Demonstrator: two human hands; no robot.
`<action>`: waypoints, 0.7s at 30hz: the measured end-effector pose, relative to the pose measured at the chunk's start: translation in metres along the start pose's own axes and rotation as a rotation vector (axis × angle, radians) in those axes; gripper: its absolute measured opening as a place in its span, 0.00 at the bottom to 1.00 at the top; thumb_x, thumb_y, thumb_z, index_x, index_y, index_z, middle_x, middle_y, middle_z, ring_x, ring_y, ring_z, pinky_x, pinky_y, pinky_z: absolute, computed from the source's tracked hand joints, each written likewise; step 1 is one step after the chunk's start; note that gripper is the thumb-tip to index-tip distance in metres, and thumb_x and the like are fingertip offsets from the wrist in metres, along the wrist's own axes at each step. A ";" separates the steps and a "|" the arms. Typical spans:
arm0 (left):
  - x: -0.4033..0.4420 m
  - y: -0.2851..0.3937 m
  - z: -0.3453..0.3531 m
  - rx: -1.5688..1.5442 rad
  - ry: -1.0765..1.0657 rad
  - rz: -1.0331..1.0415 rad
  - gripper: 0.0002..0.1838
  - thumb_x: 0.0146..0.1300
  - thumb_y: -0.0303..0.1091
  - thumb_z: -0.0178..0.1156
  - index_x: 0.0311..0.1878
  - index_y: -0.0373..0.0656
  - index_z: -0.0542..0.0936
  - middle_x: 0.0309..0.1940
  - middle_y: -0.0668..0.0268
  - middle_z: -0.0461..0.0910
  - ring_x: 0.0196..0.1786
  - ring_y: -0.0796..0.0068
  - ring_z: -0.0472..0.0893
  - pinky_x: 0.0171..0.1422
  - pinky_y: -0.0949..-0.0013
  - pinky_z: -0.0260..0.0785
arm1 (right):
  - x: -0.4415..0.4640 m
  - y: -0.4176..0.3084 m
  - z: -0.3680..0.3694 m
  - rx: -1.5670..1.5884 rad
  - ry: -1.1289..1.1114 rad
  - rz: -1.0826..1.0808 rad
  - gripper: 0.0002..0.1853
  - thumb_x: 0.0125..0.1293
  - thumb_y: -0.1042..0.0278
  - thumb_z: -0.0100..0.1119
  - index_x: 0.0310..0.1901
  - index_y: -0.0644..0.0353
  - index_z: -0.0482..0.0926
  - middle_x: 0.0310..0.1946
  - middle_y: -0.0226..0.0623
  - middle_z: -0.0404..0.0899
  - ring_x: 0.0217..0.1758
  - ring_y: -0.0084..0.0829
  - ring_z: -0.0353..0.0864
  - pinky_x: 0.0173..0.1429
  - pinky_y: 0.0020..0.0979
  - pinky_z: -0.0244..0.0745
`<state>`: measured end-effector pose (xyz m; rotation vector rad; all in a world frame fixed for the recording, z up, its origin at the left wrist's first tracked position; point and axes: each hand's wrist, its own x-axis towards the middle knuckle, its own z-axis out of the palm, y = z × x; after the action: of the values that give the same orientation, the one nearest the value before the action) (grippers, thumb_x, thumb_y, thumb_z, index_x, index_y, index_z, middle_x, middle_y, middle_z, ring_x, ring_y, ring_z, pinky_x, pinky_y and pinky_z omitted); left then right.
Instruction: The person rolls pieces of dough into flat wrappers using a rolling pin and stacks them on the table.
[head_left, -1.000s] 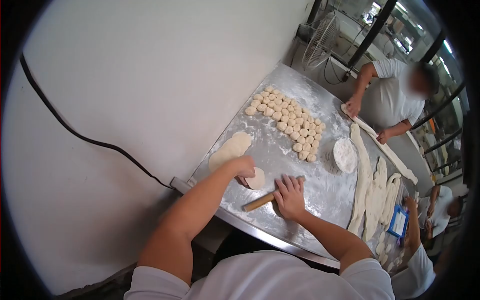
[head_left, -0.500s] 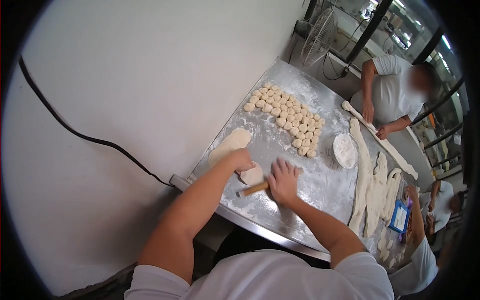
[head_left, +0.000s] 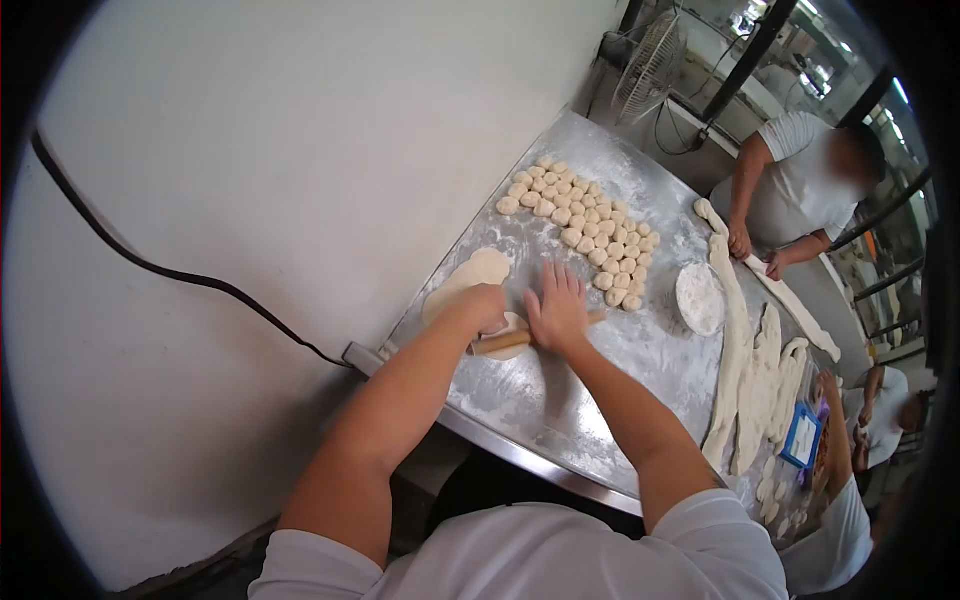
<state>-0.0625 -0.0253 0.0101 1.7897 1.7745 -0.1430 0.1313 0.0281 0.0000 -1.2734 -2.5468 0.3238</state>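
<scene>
My left hand [head_left: 487, 308] has its fingers curled at the edge of a small dough round [head_left: 513, 350], pinching it. My right hand [head_left: 558, 308] lies palm down with fingers stretched over a wooden rolling pin [head_left: 497, 343], which rests across that dough round. Just beyond my left hand, flattened dough pieces [head_left: 480, 268] overlap on the floury metal table [head_left: 530, 415]. Farther up the table several dough balls [head_left: 590, 222] sit close together. A white bowl of flour [head_left: 700, 299] stands to their right.
Long dough strips [head_left: 733, 340] lie at the right, near a blue-edged box [head_left: 802, 436]. A person [head_left: 790, 180] across the table handles a long dough rope [head_left: 800, 307]. Another person's arm reaches in at lower right. A fan [head_left: 650, 68] stands behind the table; a wall borders the left.
My right hand and the rolling pin have moved away from my body, onto the dough round. My left hand has stayed at the round's edge. The person across has shifted their hands along the dough.
</scene>
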 end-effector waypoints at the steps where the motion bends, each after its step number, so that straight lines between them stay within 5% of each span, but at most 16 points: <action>1: 0.000 0.003 -0.003 0.032 -0.032 0.056 0.21 0.67 0.48 0.72 0.47 0.36 0.93 0.47 0.44 0.92 0.46 0.47 0.92 0.55 0.52 0.83 | -0.028 0.006 -0.009 0.029 -0.037 -0.013 0.37 0.82 0.43 0.52 0.82 0.59 0.68 0.85 0.54 0.62 0.87 0.59 0.59 0.90 0.64 0.45; 8: -0.026 0.044 -0.006 -0.897 -0.305 0.136 0.18 0.76 0.39 0.65 0.42 0.30 0.91 0.41 0.48 0.93 0.40 0.67 0.93 0.43 0.63 0.90 | -0.180 0.062 -0.065 -0.058 -0.148 -0.162 0.31 0.80 0.49 0.58 0.78 0.53 0.75 0.79 0.56 0.67 0.85 0.65 0.59 0.88 0.69 0.45; 11: -0.008 0.035 0.011 -0.368 -0.411 0.066 0.18 0.76 0.40 0.64 0.40 0.33 0.91 0.36 0.53 0.93 0.34 0.67 0.93 0.41 0.62 0.90 | -0.186 0.073 -0.064 -0.008 -0.160 -0.169 0.32 0.80 0.49 0.59 0.79 0.54 0.74 0.82 0.58 0.63 0.87 0.69 0.55 0.89 0.70 0.44; 14: 0.006 0.026 0.023 -0.319 -0.439 0.078 0.12 0.71 0.36 0.71 0.43 0.34 0.91 0.31 0.59 0.91 0.30 0.70 0.91 0.34 0.63 0.84 | -0.160 0.064 -0.053 -0.065 -0.206 -0.185 0.35 0.80 0.45 0.57 0.82 0.53 0.71 0.86 0.58 0.58 0.89 0.68 0.51 0.90 0.69 0.43; 21: -0.010 0.027 0.010 -0.123 -0.095 0.077 0.13 0.61 0.35 0.72 0.47 0.42 0.94 0.37 0.52 0.93 0.40 0.52 0.92 0.46 0.50 0.83 | -0.004 0.007 -0.008 -0.166 -0.110 -0.004 0.44 0.82 0.38 0.49 0.87 0.62 0.57 0.88 0.55 0.56 0.92 0.59 0.51 0.91 0.64 0.42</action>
<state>-0.0343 -0.0364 0.0157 1.7317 1.6106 -0.0843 0.1419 0.0297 0.0041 -1.3430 -2.7173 0.1892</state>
